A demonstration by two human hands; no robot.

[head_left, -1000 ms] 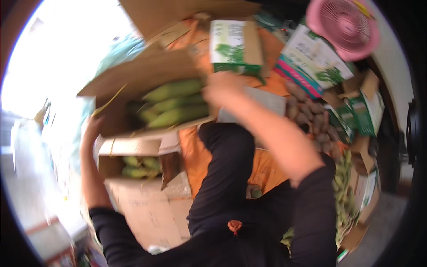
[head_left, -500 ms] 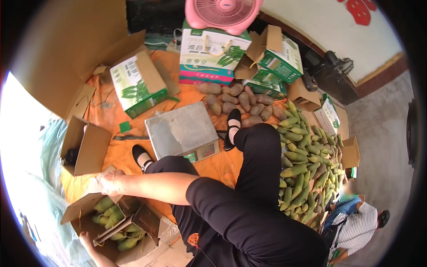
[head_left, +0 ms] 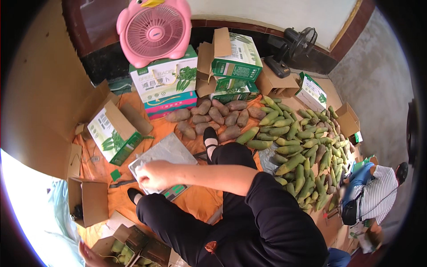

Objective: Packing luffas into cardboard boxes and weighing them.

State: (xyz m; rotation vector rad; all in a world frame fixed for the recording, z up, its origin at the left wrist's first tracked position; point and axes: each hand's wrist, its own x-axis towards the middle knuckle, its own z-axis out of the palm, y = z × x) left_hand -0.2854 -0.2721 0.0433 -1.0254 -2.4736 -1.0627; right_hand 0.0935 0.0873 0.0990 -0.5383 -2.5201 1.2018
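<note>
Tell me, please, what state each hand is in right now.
Left hand: by the vegetable box, grip cannot be told.
Right hand: over the scale, fingers blurred, cannot tell.

Hands (head_left: pixel 155 176) apart, 1 over scale (head_left: pixel 171 148), green radishes (head_left: pixel 291 165)

A white wall (head_left: pixel 267 12) with a reddish-brown trim and black lower band (head_left: pixel 269 41) closes the far side, grey floor (head_left: pixel 382 71) stretches along the right, and bright white light (head_left: pixel 20 200) floods the near left.
</note>
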